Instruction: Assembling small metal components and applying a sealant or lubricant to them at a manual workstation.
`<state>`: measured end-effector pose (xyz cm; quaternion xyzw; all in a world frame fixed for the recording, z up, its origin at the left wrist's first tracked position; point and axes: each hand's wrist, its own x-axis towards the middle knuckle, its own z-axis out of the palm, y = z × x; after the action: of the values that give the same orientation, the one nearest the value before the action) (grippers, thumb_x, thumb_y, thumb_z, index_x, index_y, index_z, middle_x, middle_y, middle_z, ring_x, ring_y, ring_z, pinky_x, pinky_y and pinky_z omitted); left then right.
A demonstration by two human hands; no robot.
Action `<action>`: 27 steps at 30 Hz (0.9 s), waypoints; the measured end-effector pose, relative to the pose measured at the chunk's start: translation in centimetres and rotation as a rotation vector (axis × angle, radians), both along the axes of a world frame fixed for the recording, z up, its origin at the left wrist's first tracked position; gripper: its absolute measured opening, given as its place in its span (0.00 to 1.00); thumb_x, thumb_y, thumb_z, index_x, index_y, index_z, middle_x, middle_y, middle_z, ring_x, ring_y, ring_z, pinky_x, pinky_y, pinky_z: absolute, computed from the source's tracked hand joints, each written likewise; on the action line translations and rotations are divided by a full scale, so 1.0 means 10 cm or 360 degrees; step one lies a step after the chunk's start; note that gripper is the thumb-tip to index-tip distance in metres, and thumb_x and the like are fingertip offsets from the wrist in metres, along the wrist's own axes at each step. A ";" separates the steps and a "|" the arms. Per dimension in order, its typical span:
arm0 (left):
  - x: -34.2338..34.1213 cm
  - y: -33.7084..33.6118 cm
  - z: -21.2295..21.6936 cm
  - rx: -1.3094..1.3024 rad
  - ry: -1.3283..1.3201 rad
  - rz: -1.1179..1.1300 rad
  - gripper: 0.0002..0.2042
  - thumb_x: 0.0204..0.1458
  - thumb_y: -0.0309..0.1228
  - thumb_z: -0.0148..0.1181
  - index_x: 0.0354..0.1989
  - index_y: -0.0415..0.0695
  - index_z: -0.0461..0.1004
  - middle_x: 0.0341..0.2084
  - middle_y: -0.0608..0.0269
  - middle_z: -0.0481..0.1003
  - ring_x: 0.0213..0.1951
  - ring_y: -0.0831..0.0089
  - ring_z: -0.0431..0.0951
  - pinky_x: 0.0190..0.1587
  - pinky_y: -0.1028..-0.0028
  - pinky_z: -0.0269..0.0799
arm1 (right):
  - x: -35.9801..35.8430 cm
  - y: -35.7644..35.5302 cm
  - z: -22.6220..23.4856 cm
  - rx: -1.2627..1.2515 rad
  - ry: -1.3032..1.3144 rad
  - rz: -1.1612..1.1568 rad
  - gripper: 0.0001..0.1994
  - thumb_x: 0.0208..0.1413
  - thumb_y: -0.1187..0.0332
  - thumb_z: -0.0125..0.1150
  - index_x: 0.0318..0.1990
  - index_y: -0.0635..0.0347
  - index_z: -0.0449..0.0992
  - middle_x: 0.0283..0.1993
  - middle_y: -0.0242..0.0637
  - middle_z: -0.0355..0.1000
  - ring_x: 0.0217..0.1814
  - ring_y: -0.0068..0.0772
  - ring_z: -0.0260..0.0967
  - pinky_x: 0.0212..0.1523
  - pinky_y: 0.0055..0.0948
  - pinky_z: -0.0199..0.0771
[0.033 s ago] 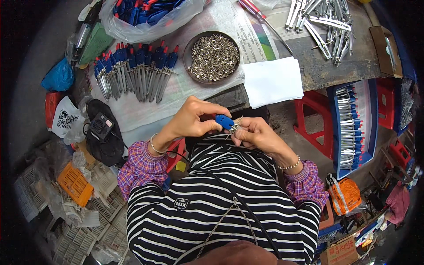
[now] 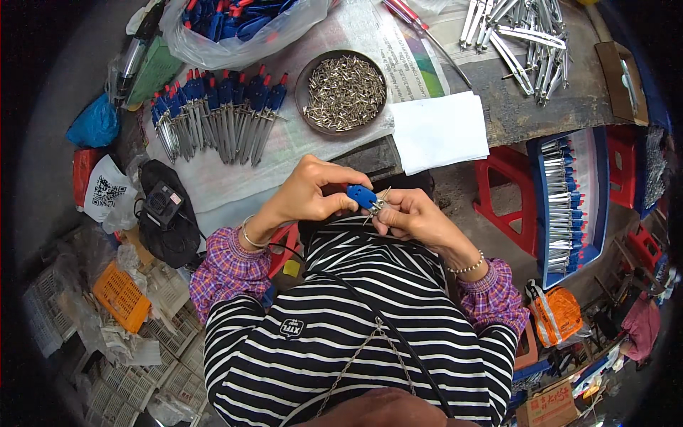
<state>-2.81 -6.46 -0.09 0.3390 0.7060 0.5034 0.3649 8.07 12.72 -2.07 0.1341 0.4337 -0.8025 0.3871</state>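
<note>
My left hand (image 2: 313, 188) pinches a small blue plastic head (image 2: 362, 196) between thumb and fingers, in front of my body at the table's near edge. My right hand (image 2: 413, 215) grips the thin metal pieces (image 2: 377, 205) at the head's right end. Several slender metal bits stick out past the right fingertips; how they join the head is too small to tell. Beyond my hands, a round bowl (image 2: 302, 92) holds many short metal pins. To its left lies a fanned row of blue-headed, red-tipped pieces with metal legs (image 2: 222, 117).
A plastic bag (image 2: 235, 51) of blue and red parts stands at the far left. White paper (image 2: 440, 132), a red-handled screwdriver (image 2: 420, 23) and loose metal legs (image 2: 523, 43) lie further right. A blue tray (image 2: 602, 206) of similar pieces sits beside red stools (image 2: 506, 199).
</note>
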 end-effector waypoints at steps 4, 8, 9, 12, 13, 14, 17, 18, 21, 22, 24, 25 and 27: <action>0.02 -0.02 -0.01 -0.0010 -0.0015 0.0031 0.12 0.38 0.18 0.58 0.34 0.33 0.77 0.21 0.58 0.77 0.19 0.78 0.76 0.22 0.82 0.71 | 0.01 0.01 -0.03 -0.0055 -0.0030 -0.0023 0.07 0.56 0.70 0.51 0.37 0.64 0.73 0.23 0.25 0.69 0.18 0.10 0.55 0.18 0.11 0.53; 0.02 -0.02 -0.02 -0.0005 -0.0001 0.0038 0.12 0.38 0.17 0.58 0.35 0.33 0.77 0.21 0.58 0.77 0.19 0.78 0.76 0.22 0.82 0.71 | 0.00 0.00 -0.02 0.0000 -0.0033 -0.0017 0.07 0.56 0.70 0.51 0.37 0.64 0.73 0.23 0.25 0.69 0.18 0.10 0.55 0.18 0.11 0.53; 0.02 -0.02 -0.03 -0.0017 -0.0019 0.0042 0.12 0.38 0.18 0.59 0.35 0.33 0.77 0.21 0.57 0.77 0.19 0.78 0.76 0.22 0.82 0.71 | 0.00 0.00 -0.02 -0.0006 -0.0040 -0.0027 0.07 0.56 0.71 0.51 0.36 0.64 0.73 0.23 0.25 0.69 0.18 0.10 0.55 0.18 0.11 0.53; 0.03 -0.02 -0.04 -0.0006 -0.0014 0.0052 0.12 0.38 0.17 0.58 0.35 0.33 0.77 0.21 0.57 0.77 0.19 0.79 0.76 0.22 0.82 0.71 | 0.00 -0.01 -0.03 0.0013 -0.0006 -0.0034 0.06 0.55 0.71 0.51 0.34 0.63 0.73 0.23 0.25 0.69 0.18 0.10 0.55 0.18 0.12 0.53; 0.02 -0.02 -0.04 -0.0006 -0.0014 0.0053 0.12 0.38 0.17 0.58 0.35 0.33 0.77 0.21 0.57 0.77 0.19 0.79 0.76 0.22 0.82 0.71 | 0.01 -0.01 -0.04 0.0013 -0.0006 -0.0034 0.06 0.55 0.71 0.51 0.34 0.63 0.73 0.23 0.25 0.69 0.18 0.10 0.55 0.18 0.12 0.53; 0.02 -0.02 -0.03 -0.0006 -0.0025 0.0041 0.12 0.38 0.17 0.58 0.35 0.33 0.77 0.21 0.57 0.77 0.19 0.79 0.76 0.22 0.83 0.71 | 0.01 -0.01 -0.05 0.0018 0.0011 -0.0011 0.06 0.57 0.71 0.50 0.36 0.64 0.72 0.23 0.25 0.68 0.17 0.09 0.53 0.17 0.11 0.50; 0.01 -0.02 -0.01 -0.0027 -0.0055 0.0022 0.12 0.38 0.17 0.59 0.35 0.33 0.77 0.21 0.57 0.77 0.18 0.79 0.75 0.21 0.82 0.70 | 0.02 -0.01 -0.05 0.0028 0.0038 0.0014 0.06 0.59 0.71 0.50 0.37 0.64 0.71 0.24 0.26 0.68 0.16 0.08 0.50 0.16 0.11 0.47; 0.01 -0.01 -0.01 -0.0050 -0.0075 0.0012 0.12 0.37 0.17 0.59 0.35 0.33 0.77 0.21 0.57 0.77 0.18 0.79 0.75 0.21 0.82 0.70 | 0.02 -0.01 -0.05 0.0033 0.0047 0.0014 0.06 0.59 0.71 0.50 0.37 0.64 0.71 0.24 0.26 0.68 0.16 0.08 0.50 0.16 0.11 0.47; 0.00 0.00 0.02 -0.0116 -0.0163 0.0008 0.12 0.37 0.18 0.60 0.34 0.34 0.77 0.21 0.57 0.77 0.18 0.79 0.75 0.21 0.82 0.69 | 0.02 -0.01 -0.07 0.0022 0.0033 0.0037 0.07 0.59 0.70 0.50 0.38 0.64 0.71 0.24 0.25 0.68 0.16 0.08 0.50 0.16 0.11 0.47; 0.00 0.00 0.02 -0.0116 -0.0163 0.0009 0.12 0.37 0.18 0.60 0.34 0.34 0.77 0.21 0.57 0.77 0.18 0.79 0.75 0.21 0.82 0.69 | 0.01 0.00 -0.06 0.0021 0.0033 0.0038 0.07 0.59 0.70 0.50 0.38 0.64 0.71 0.24 0.25 0.68 0.16 0.08 0.50 0.16 0.11 0.47; 0.00 -0.01 0.02 -0.0108 -0.0145 0.0016 0.12 0.37 0.19 0.61 0.34 0.34 0.77 0.21 0.57 0.77 0.18 0.79 0.75 0.21 0.82 0.69 | 0.01 0.00 -0.04 0.0025 0.0041 0.0029 0.07 0.59 0.70 0.50 0.38 0.64 0.71 0.24 0.26 0.68 0.16 0.08 0.50 0.15 0.12 0.47; 0.00 -0.01 0.02 -0.0109 -0.0145 0.0017 0.12 0.37 0.19 0.61 0.34 0.34 0.77 0.21 0.57 0.77 0.18 0.79 0.75 0.21 0.82 0.69 | 0.01 0.00 -0.05 0.0024 0.0041 0.0030 0.07 0.59 0.70 0.50 0.38 0.64 0.71 0.24 0.26 0.68 0.16 0.08 0.50 0.15 0.12 0.47; 0.00 -0.01 0.00 -0.0083 -0.0106 0.0013 0.12 0.37 0.20 0.61 0.34 0.34 0.77 0.21 0.57 0.77 0.18 0.79 0.75 0.21 0.82 0.69 | 0.01 -0.01 -0.05 -0.0028 0.0003 0.0008 0.07 0.59 0.70 0.50 0.38 0.64 0.71 0.24 0.26 0.68 0.16 0.08 0.50 0.15 0.12 0.47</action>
<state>-2.84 -6.58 -0.13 0.3094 0.7078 0.4974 0.3948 8.17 12.63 -2.61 0.1288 0.4273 -0.8056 0.3898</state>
